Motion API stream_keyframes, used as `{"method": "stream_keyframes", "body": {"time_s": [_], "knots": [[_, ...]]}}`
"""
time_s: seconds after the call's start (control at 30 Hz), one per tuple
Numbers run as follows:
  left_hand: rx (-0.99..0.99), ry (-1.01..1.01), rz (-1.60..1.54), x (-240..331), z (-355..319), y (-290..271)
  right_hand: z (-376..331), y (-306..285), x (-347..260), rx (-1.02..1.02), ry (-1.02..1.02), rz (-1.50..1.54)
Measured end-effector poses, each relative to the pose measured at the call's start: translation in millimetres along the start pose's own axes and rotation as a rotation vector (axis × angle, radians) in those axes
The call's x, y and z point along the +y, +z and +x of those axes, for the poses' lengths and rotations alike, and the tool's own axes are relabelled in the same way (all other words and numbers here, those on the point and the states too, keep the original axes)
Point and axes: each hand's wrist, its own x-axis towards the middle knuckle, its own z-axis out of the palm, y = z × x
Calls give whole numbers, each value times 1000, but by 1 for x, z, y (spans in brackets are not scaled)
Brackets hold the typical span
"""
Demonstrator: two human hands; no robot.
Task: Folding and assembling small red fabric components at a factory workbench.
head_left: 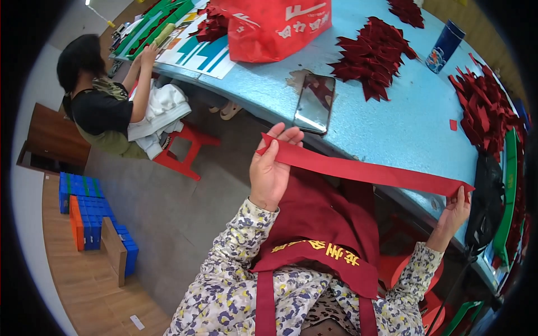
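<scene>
A flat red fabric strip [358,169] is stretched between my two hands, above the near edge of the blue table. My left hand [272,168] pinches its left end with the thumb on top, the other fingers spread behind. At the strip's pointed right end, my right hand [457,213] grips the corner between thumb and fingers. Just beyond my left hand a dark smartphone [315,103] lies on the table. Piles of dark red fabric pieces [372,56] lie farther back, with another heap [482,109] at the right.
On the blue table [269,89] stand a red plastic bag [280,28] and a dark blue cylindrical tumbler [445,46]. A black bag [486,196] and a green tray [507,196] line the right edge. At left, another person [101,106] sits on a red stool [190,148]; blue crates [92,210] stand behind.
</scene>
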Motion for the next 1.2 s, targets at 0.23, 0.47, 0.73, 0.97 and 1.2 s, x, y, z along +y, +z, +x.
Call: {"method": "stream_keyframes", "body": {"time_s": [0.23,0.47,0.73,0.97,1.2], "knots": [[-112,-65,-186,-1,-4,-26,-6,1,-5,0,2,-20],[21,-54,-142,8,-13,-17,-8,-2,-8,1,23,-40],[-66,-118,-203,-12,13,34,10,-56,-35,87,-109,-53],[-219,16,352,-81,102,85,56,-33,-22,270,-263,-375],[-190,208,918,-119,112,100,65,-36,-29,213,-347,-771]]}}
